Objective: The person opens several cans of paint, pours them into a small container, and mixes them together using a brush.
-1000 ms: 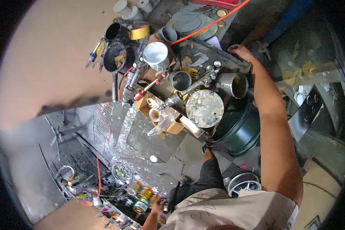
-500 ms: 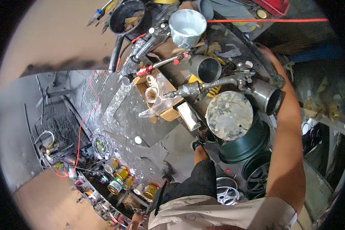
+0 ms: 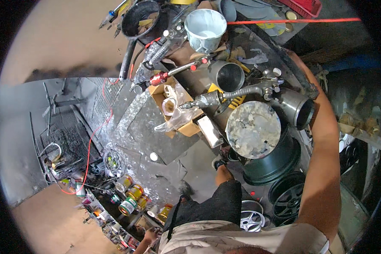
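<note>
My right arm reaches up the right side. My right hand is mostly hidden behind the dark edge of the workbench, so its fingers do not show. Close to that forearm lies a metal cup, mouth outward, by a silver spray gun. Low on the left hangs my left hand, beside my shorts and near several paint cans. It is small and partly turned away, and I cannot make out its fingers. A paint-crusted round lid sits in front of the bench.
On the bench are a white-grey bucket, a red-handled spray gun, another metal cup and a cardboard box with plastic film. Wheel rims stand low at right. A red hose trails at left.
The view has shifted slightly. My right arm keeps reaching behind the bench edge, and my left hand shows a little higher. Nothing visibly changes hands.
</note>
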`<state>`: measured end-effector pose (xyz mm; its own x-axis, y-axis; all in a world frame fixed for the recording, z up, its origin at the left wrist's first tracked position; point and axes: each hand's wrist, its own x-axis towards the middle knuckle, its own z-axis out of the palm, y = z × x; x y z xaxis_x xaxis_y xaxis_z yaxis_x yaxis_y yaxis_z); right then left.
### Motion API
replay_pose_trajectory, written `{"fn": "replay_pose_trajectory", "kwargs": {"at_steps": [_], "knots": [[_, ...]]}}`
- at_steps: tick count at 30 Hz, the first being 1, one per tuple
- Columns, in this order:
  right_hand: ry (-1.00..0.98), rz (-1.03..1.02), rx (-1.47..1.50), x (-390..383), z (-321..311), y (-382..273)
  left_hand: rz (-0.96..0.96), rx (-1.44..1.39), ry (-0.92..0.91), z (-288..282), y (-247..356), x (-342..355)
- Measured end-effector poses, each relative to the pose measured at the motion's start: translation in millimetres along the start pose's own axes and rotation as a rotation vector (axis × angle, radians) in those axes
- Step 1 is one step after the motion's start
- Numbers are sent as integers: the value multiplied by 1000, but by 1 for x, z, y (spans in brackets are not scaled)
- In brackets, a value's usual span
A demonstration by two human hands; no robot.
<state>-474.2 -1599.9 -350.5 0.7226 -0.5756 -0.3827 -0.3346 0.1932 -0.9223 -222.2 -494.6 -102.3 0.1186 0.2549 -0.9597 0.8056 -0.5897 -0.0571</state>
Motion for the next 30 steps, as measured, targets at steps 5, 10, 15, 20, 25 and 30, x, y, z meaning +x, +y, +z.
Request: {"fn": "replay_pose_trajectory", "kwargs": {"at_steps": [5, 10, 15, 20, 25, 30], "knots": [[32, -116, -69, 2, 2, 2, 18, 415, 96, -11, 6, 0], [194, -73, -146, -14, 7, -5, -75, -55, -34, -6, 18, -12], [735, -77, 155, -87, 15, -53, 166, 259, 99, 45, 32, -33], [930, -377, 563, -179, 43, -153, 419, 676, 214, 69, 45, -51], [806, -264, 20, -186, 125, -235, 440, 873, 104, 71, 88, -11], [616, -171, -473, -164, 182, -293, 606, 804, 11, 73, 107, 13]]}}
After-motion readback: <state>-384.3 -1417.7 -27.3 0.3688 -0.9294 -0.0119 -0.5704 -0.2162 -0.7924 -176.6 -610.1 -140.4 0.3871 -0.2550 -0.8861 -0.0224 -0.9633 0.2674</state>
